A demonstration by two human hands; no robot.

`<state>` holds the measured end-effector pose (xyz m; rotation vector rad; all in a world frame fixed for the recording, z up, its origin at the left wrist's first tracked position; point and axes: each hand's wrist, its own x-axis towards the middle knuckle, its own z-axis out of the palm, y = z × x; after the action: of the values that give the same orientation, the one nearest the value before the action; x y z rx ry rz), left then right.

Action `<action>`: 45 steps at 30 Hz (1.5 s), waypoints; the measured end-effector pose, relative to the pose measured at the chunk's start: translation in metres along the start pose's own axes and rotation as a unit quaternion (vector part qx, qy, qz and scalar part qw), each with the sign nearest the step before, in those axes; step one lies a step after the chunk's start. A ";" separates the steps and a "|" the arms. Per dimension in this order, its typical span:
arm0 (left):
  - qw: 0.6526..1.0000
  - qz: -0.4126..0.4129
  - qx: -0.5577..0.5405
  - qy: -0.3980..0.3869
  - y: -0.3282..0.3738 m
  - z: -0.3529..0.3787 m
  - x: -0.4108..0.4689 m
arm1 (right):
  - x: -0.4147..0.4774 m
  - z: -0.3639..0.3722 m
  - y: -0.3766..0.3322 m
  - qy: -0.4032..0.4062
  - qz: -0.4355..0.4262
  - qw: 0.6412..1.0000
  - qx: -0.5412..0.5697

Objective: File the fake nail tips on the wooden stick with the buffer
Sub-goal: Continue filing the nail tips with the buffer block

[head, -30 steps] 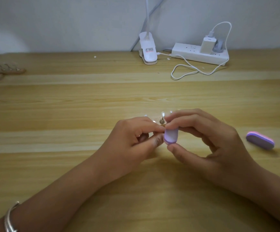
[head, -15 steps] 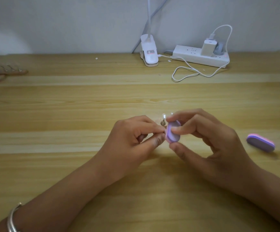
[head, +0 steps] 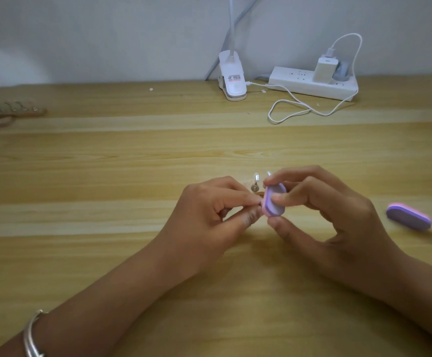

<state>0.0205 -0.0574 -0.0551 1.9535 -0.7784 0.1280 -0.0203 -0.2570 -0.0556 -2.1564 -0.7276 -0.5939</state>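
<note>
My left hand pinches the wooden stick, which is almost wholly hidden inside my fingers. Clear fake nail tips on small metal mounts poke up just behind my fingertips. My right hand grips a small purple and pink buffer between thumb and fingers. The buffer stands nearly upright, its pink edge against my left fingertips and the tips there. Which nail tip it touches is hidden.
A second purple and pink buffer lies on the wooden table to the right. More sticks with nail tips lie at the far left. A clip lamp base, a power strip and a looped white cable sit at the back.
My right hand has turned the buffer from lying flat and facing me to standing nearly upright, and shifted it slightly up against the tips. My left hand has stayed put.
</note>
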 end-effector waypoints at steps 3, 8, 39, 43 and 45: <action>1.000 0.007 0.005 0.000 0.000 -0.001 -0.001 | -0.003 0.003 -0.002 -0.030 -0.038 0.999 0.003; 1.000 0.004 0.009 0.001 0.002 -0.002 0.000 | 0.001 -0.001 0.002 0.002 -0.010 1.000 -0.021; 0.993 -0.042 -0.113 0.013 0.002 -0.003 0.003 | 0.002 -0.002 0.004 0.012 -0.036 0.999 -0.024; 0.992 -0.041 -0.118 -0.001 0.004 -0.004 0.003 | -0.003 -0.001 0.002 -0.015 -0.075 0.997 0.002; 0.991 -0.046 -0.128 0.004 0.005 -0.004 0.004 | 0.000 -0.004 0.005 -0.004 -0.070 0.997 -0.008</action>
<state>0.0220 -0.0574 -0.0477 1.7403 -0.6645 -0.0197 -0.0176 -0.2630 -0.0562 -2.1362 -0.8864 -0.6668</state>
